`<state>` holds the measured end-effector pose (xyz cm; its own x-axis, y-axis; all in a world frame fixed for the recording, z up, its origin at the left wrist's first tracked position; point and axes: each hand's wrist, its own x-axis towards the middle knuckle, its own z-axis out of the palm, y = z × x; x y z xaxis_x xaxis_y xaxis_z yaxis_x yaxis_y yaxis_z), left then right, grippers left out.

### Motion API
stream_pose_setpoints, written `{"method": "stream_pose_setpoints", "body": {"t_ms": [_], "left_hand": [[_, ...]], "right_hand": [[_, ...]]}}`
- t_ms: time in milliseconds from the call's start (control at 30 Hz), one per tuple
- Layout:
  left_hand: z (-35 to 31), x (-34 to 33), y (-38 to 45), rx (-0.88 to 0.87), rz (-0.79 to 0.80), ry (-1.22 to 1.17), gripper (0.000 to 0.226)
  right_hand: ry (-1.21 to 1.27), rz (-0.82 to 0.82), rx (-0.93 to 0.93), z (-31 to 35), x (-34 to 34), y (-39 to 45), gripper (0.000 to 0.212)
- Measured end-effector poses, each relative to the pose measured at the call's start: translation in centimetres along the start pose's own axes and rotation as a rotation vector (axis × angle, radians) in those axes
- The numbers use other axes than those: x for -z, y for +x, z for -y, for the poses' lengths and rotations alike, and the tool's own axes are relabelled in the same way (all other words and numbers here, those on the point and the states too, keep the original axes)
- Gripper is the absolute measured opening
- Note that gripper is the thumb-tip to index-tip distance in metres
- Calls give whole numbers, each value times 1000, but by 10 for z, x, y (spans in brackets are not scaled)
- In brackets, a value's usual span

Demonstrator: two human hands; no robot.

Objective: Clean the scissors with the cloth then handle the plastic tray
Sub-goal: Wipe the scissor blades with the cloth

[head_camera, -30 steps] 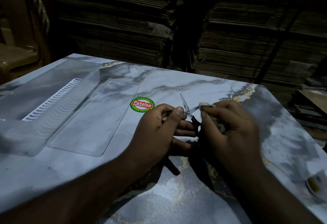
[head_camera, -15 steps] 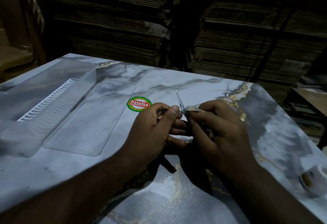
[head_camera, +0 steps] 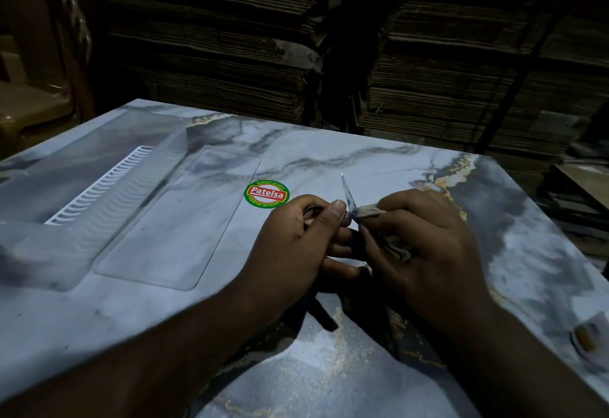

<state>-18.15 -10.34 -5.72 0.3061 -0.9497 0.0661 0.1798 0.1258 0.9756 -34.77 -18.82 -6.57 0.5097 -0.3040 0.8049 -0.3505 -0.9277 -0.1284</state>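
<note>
The scissors (head_camera: pixel 348 199) are held above the middle of the bench (head_camera: pixel 329 160), their one visible blade pointing up and away from the person; the dark handles are mostly hidden inside the left hand (head_camera: pixel 296 249). That hand's fingers (head_camera: pixel 336 211) are curled round the handle end, with the thumb lying along the base of the blade. The cloth (head_camera: pixel 369 211), a small pale wad, touches the lower part of the blade from the right. The right hand (head_camera: pixel 425 249) pinches it there, its fingers bent round the cloth, more of which shows as a striped fold under the palm. Both hands meet at the scissors, and both forearms reach in from the near edge.

The plastic tray (head_camera: pixel 178 219), clear and flat with rounded corners, lies on the left half of the bench, well apart from the hands. Just beside it, farther left, lies a second clear plastic piece with a white ribbed strip (head_camera: pixel 99 186) along it. A round green and red sticker (head_camera: pixel 267 194) reading "Patelsa" sits on the marble-patterned surface between the tray and the left hand. A small blurred object (head_camera: pixel 590 341) lies near the right edge. Stacks of flattened cardboard (head_camera: pixel 230 55) fill the dim background.
</note>
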Motion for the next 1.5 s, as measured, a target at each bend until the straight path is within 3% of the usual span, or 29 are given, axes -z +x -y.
{"method": "stream_pose_setpoints", "body": {"t_ms": [433, 667, 767, 867, 1000, 1167, 1333, 1500], "left_hand": [[0, 3, 1, 17, 4, 46, 22], [-10, 2, 0, 17, 53, -45, 29], [-8, 3, 2, 29, 39, -38, 27], [-4, 4, 5, 43, 34, -32, 27], [-1, 5, 4, 17, 49, 33, 26], [1, 3, 4, 11, 70, 50, 27], [3, 5, 4, -8, 79, 101, 25], [3, 5, 3, -39, 104, 107, 24]], "right_hand": [[50, 73, 77, -5, 0, 3, 11], [94, -123, -151, 1, 11, 2, 11], [146, -79, -252, 10, 5, 2, 25], [118, -43, -206, 8, -1, 1, 13], [123, 24, -188, 2, -5, 0, 11], [63, -44, -252, -5, 0, 1, 7], [123, 38, -242, 5, -4, 1, 9], [69, -60, -376, 0, -3, 3, 5]]}}
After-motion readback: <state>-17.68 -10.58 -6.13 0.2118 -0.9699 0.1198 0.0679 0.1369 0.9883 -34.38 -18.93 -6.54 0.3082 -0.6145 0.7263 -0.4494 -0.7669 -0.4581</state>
